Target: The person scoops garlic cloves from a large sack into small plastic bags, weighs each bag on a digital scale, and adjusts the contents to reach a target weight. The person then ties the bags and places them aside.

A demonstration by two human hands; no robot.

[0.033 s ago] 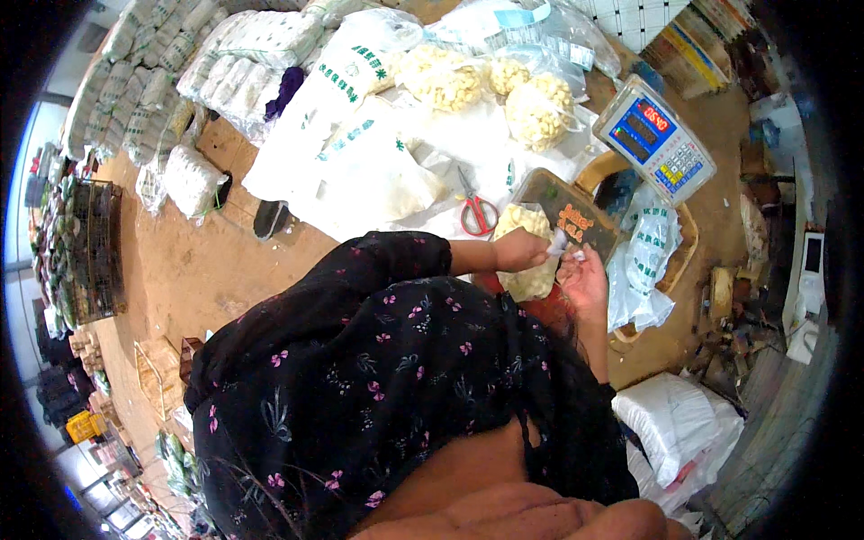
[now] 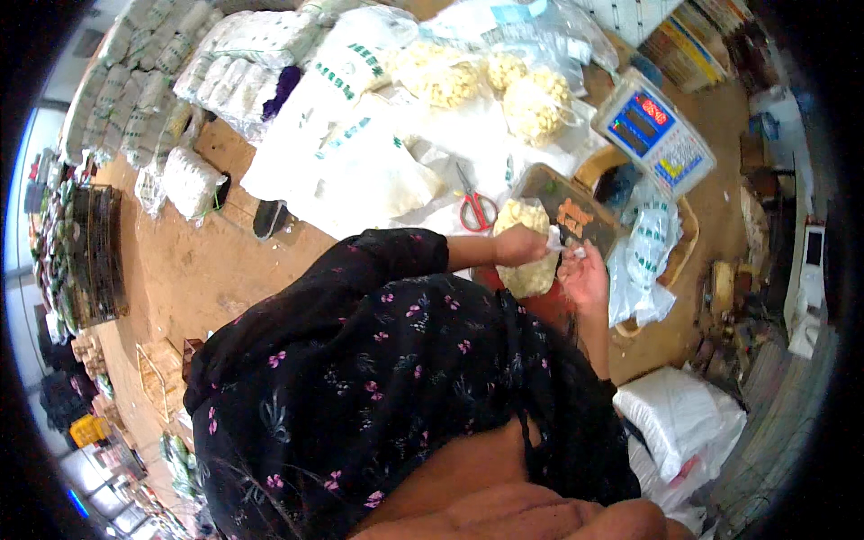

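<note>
Carries, on the white-covered surface [image 2: 474, 144], red-handled scissors [image 2: 479, 212] toward the near edge, bagged pale cloves [image 2: 537, 106] toward the far right corner, clear plastic [image 2: 576, 40] along the far edge, printed white sacks [image 2: 360, 153] leftward. Bears, on brown floor [image 2: 193, 279] past the left edge, a bulky white bag [image 2: 192, 180] and dark sole-shaped object [image 2: 269, 219].

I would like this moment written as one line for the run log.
left hand: holding bag; right hand: beside left hand, grip unclear; bag: pale pieces inside; scissors: lying left of bag; scale: lit
</note>
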